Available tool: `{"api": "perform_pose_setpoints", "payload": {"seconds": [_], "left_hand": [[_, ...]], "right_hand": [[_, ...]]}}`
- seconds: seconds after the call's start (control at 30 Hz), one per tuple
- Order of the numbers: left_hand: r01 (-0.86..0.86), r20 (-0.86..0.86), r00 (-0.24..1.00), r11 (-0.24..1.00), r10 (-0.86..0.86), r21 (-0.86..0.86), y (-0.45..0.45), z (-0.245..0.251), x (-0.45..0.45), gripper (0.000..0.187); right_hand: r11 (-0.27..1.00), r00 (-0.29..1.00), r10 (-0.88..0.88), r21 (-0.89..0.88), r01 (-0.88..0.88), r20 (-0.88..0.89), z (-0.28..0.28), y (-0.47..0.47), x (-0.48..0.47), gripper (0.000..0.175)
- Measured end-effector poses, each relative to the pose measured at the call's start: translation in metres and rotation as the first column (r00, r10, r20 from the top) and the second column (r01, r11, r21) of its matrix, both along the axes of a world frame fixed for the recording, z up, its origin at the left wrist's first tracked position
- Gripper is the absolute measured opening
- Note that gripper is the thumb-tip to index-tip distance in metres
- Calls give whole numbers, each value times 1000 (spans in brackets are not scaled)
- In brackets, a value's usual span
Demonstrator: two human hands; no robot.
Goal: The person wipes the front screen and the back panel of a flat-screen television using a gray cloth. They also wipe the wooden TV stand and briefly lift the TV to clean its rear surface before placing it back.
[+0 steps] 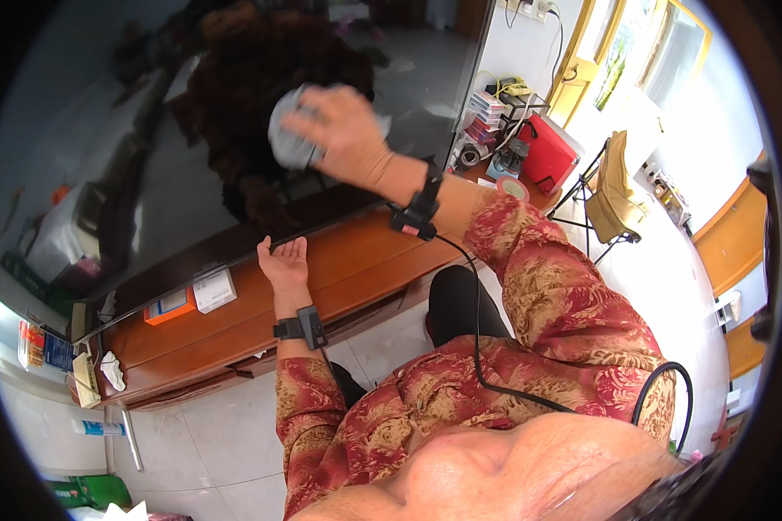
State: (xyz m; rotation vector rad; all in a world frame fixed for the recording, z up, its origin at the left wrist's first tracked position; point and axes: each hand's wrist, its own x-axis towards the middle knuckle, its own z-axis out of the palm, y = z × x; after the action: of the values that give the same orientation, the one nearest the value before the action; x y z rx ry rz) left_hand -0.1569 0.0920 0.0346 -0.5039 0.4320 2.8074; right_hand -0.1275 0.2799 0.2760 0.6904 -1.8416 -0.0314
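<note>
A large dark television screen (pixel 169 143) fills the upper left, with reflections on its glossy face. My right hand (pixel 345 133) presses a light blue-grey cloth (pixel 290 130) against it; the hand is slightly blurred. My left hand (pixel 285 262) is at the screen's lower edge, palm up, fingers spread at the bottom frame, and nothing shows in it. Both wrists wear black strapped devices with cables. Below the screen runs a reddish-brown wooden cabinet (pixel 345 267).
On the cabinet are a white box (pixel 214 290), an orange box (pixel 169 307), a crumpled tissue (pixel 113 371) and a power strip (pixel 86 381). A red box (pixel 547 154), a tape roll (pixel 512 189) and cables crowd its right end. A folding chair (pixel 609 195) stands beyond.
</note>
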Motion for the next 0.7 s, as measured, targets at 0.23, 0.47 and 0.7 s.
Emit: {"api": "perform_pose_setpoints", "payload": {"seconds": [0.23, 0.47, 0.7], "left_hand": [[24, -17, 1000, 1000, -24, 13, -2, -2, -1, 89], [41, -15, 999, 999, -41, 3, -1, -5, 0, 91], [66, -38, 997, 997, -65, 28, -6, -14, -5, 103]], "right_hand": [[989, 981, -46, 147, 18, 187, 8, 7, 10, 64], [986, 938, -157, -105, 131, -308, 228, 81, 5, 55], [860, 865, -329, -499, 108, -379, 333, 83, -11, 67]]}}
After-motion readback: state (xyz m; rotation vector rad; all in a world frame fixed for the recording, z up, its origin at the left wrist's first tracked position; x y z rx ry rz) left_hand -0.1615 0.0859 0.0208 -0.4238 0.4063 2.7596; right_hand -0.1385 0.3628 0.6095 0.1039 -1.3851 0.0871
